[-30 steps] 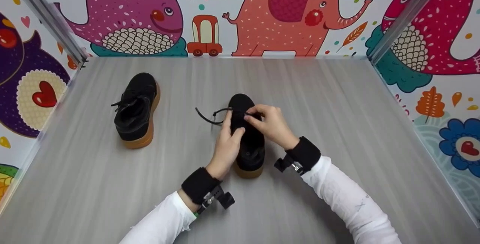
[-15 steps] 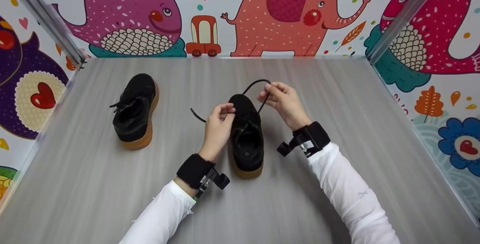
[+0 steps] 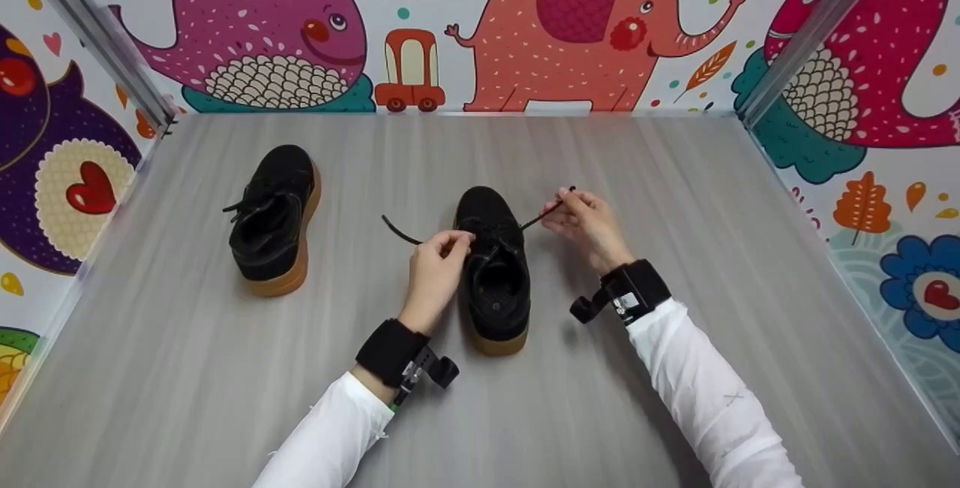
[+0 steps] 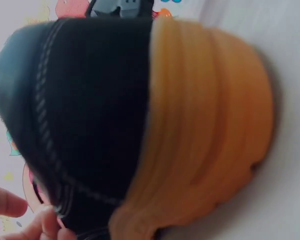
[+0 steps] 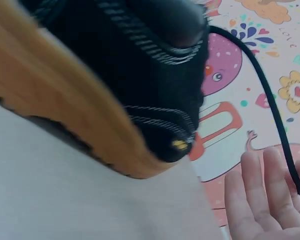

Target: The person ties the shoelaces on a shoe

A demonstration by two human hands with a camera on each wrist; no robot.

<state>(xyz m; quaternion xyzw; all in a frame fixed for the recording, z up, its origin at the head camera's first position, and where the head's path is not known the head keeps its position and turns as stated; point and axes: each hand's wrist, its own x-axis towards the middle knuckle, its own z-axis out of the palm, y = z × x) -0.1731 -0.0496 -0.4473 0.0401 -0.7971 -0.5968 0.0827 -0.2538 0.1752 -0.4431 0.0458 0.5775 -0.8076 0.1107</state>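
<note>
A black shoe (image 3: 487, 206) with a tan sole stands toe-away on the grey surface, between both hands. From its right side a black shoelace (image 5: 270, 95) runs taut to my right hand (image 3: 592, 229), which pinches it near the end between thumb and index finger. The other fingers of that hand are spread in the right wrist view. My left hand (image 3: 435, 270) is at the shoe's left lacing edge, fingertips curled in and pinching there. Another length of lace (image 3: 397, 230) sticks out leftward behind the left hand. Stitching and sole (image 4: 205, 115) fill the left wrist view.
A second black shoe (image 3: 274, 218), its lace tied, stands at the left on the grey surface (image 3: 375, 413). Panels with cartoon animals, such as an elephant (image 3: 570, 52), enclose the back and sides. Metal posts (image 3: 817, 30) stand at the back corners.
My right hand has moved right from the shoe, drawing the lace out; its loop above the toe has straightened. The left hand slid back along the shoe's left side, then slightly lower.
</note>
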